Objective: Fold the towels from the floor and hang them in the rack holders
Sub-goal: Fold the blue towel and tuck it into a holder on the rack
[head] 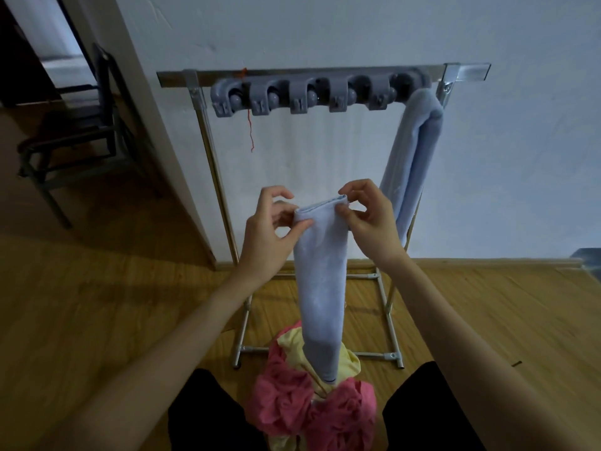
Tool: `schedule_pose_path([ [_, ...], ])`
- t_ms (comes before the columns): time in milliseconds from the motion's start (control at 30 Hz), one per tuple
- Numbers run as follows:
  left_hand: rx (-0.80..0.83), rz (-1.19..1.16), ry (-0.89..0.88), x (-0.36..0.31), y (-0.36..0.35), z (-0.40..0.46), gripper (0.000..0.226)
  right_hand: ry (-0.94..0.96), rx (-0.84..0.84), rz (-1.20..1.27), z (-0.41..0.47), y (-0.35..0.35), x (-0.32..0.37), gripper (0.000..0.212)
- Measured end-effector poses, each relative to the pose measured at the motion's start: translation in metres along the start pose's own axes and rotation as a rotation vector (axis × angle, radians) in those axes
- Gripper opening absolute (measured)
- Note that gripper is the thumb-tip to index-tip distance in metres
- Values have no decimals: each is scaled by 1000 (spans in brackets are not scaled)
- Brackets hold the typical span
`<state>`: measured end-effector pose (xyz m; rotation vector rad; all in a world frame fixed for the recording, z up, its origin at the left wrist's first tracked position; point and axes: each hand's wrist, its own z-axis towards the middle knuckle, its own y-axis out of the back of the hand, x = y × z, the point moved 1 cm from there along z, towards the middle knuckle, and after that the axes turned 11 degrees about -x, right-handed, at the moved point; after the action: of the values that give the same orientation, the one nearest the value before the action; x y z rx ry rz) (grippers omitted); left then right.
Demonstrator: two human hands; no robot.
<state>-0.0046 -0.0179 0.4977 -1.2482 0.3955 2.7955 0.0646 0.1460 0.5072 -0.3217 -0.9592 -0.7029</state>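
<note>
No text, label, brand, number or sign can be read on anything in view.

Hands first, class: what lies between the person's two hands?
In the head view, only the folded top edge of the light blue towel spans the gap; the left hand and right hand each pinch one corner.
</note>
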Motion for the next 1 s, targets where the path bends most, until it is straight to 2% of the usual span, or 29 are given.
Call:
schedule_pose_path([
  [100,101,-93,234,29,7,-17,63,-71,7,22,0,-6,-2,14],
  [300,418,-3,645,110,7,-87,29,-262,-20,95,-11,-20,1,14],
  [400,454,159,731,133,-9,-116,24,-365,-89,189,-16,-27,3,12],
  [467,425,101,786,142,-20,-131,18,-429,-183,255,-17,-29,1,12],
  [600,463,68,887,151,-25,-146,14,-592,-613,240,-13,-9,-27,14],
  [700,504,106,895,152,-20,-140,15,-663,-743,47,-27,18,-63,14],
  [800,597,179,813,146,-15,-128,33,-756,-748,-57,-56,38,-104,15],
  [833,629,193,790,141,-14,-122,31,-788,-735,-76,-67,42,-115,16],
  [900,689,208,734,133,-11,-110,26,-862,-669,-129,-92,49,-137,19],
  [1000,678,229,635,118,-7,-94,20,-986,-433,-219,-132,55,-161,25],
])
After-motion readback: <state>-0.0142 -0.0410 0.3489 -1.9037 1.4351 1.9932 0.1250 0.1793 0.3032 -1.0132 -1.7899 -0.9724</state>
